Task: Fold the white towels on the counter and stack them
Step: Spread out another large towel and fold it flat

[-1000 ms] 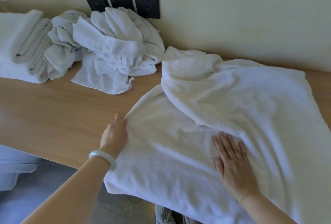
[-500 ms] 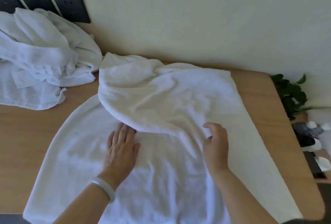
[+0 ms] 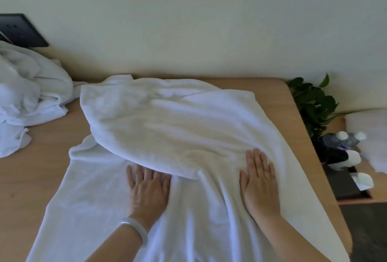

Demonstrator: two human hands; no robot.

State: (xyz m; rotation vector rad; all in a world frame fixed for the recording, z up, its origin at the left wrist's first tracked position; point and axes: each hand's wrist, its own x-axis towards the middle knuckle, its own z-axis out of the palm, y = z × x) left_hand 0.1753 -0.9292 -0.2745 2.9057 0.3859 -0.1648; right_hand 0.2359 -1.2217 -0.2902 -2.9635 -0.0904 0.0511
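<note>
I see the white towel (image 3: 188,119) spread on the counter (image 3: 37,169), its long axis running away from me. Both hands press it flat, fingers straight and slightly apart: the left hand (image 3: 148,188) touches the folded-over flap (image 3: 159,148) (it is the nearer one), the right hand (image 3: 259,184) is beside its corner.

A leafy plant (image 3: 312,102) stands behind capped bottles (image 3: 343,138) (black socket plate (image 3: 21,30) far left).
</note>
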